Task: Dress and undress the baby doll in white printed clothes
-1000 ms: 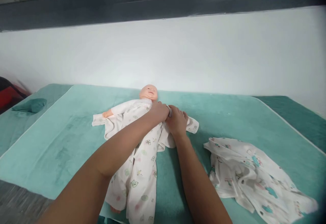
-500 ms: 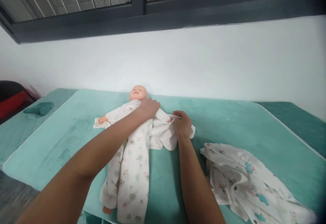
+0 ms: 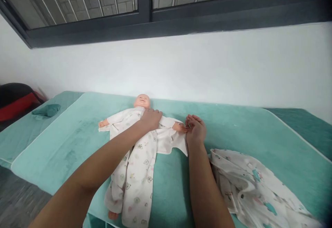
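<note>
A bald baby doll (image 3: 142,101) lies on its back, dressed in white patterned trousers (image 3: 138,183) and a white top (image 3: 124,117) spread out under its arms. My left hand (image 3: 151,119) is closed over the doll's shoulder and upper sleeve, on the right side of the picture. My right hand (image 3: 195,129) is at the end of that arm, its fingers curled beside the doll's bare hand (image 3: 179,127), which sticks out of the cuff. Whatever my right fingers pinch is hidden. A loose flap of the top (image 3: 171,143) hangs below the doll's arm.
A crumpled white printed cloth (image 3: 255,186) lies to the right of my right forearm. Everything rests on a green padded mat (image 3: 230,127) against a white wall. At the far left are a small green cushion (image 3: 48,110) and a red and black bag (image 3: 18,103).
My right hand has moved right, off the cuff, and the doll's hand now shows outside the sleeve. My left hand stays on the shoulder. The view has shifted slightly.
</note>
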